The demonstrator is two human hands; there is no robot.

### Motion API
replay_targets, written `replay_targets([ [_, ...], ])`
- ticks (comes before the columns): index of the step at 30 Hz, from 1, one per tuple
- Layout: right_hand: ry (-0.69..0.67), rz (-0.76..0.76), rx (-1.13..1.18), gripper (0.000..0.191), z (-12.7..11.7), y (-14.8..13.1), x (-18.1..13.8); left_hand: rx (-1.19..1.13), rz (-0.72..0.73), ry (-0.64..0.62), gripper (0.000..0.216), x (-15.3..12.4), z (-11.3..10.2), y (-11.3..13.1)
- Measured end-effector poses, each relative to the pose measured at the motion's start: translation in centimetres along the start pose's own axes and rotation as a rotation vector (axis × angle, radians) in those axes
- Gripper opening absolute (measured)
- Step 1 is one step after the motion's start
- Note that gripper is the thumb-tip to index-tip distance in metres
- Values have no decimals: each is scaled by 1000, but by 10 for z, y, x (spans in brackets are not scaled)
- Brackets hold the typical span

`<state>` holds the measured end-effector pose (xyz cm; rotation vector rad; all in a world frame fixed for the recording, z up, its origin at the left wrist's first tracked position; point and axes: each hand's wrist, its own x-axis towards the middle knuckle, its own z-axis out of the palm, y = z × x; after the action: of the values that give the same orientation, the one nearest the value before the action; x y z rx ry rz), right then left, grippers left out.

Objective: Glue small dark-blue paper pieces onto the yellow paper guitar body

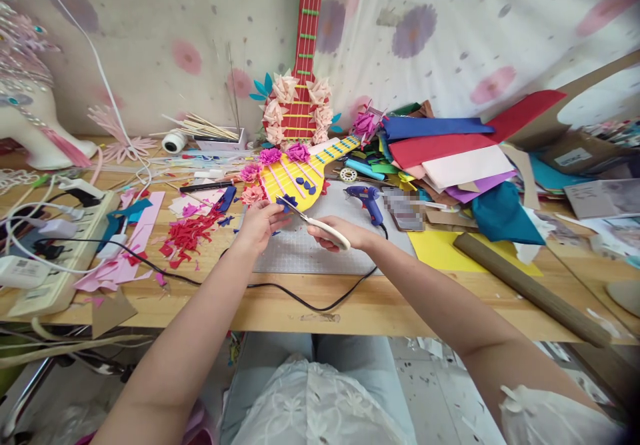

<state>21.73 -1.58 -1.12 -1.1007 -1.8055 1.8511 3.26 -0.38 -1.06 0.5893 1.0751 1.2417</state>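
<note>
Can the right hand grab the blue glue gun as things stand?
Probably not cleanly: the right hand is holding the scissors. Otherwise the way looks free; the glue gun lies close by on the mat.

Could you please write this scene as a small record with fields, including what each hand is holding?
Left hand: the left hand pinches a dark blue piece between its fingers
Right hand: the right hand holds white-handled scissors
Blades: at the blue piece; whether cutting, unclear
Beyond the hands: yellow guitar shape with pink flowers
Behind it: red guitar shape, upright, peach flowers around its body
On the grey mat: blue glue gun
Left side: red scraps; power strip
Right side: yellow sheet
</note>
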Motion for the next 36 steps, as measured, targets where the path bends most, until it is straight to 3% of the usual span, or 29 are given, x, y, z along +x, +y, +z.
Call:
replay_targets([
  [21,-75,12,51,49,-7,7,1,202,-88,-139,16,2,-10,20],
  [36,-160,6,-11,51,5,10,15,272,-117,-97,36,-5,-43,26],
])
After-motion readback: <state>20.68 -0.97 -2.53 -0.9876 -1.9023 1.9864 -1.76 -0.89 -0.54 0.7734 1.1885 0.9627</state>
